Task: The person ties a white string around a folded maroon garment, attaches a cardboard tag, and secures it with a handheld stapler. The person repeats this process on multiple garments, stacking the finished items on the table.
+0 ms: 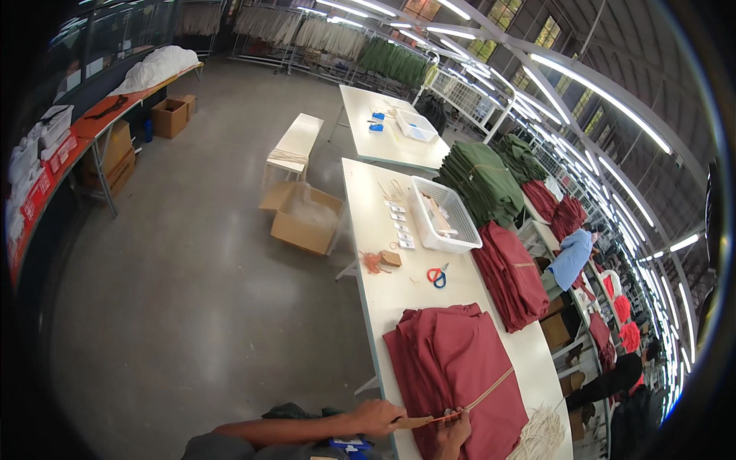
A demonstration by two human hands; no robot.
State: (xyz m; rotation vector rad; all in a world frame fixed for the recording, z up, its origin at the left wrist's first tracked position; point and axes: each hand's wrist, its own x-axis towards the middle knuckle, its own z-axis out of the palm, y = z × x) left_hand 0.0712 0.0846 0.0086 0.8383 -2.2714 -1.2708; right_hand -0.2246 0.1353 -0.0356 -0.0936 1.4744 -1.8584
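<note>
My left hand point(376, 417) is closed on a flat brown piece point(413, 422), perhaps a card tag. An orange string point(445, 416) runs from it to my right hand point(454, 428), whose fingers pinch the string beside a tan cord. That cord point(491, 388) lies across a folded stack of dark red fabric point(460, 356) on the white table, under my right hand. Farther up the table are red-and-blue-handled scissors point(438, 277), a small brown block point(391, 258) and a tangle of orange strings point(372, 262). A row of small white cards point(401, 226) lies beyond them.
A white plastic basket point(444, 215) stands near stacked green fabric point(482, 181) and another red stack point(512, 276). Loose pale cords point(539, 434) lie at the near right. An open cardboard box point(305, 221) sits on the floor beside the table. A person in blue point(570, 259) stands farther right.
</note>
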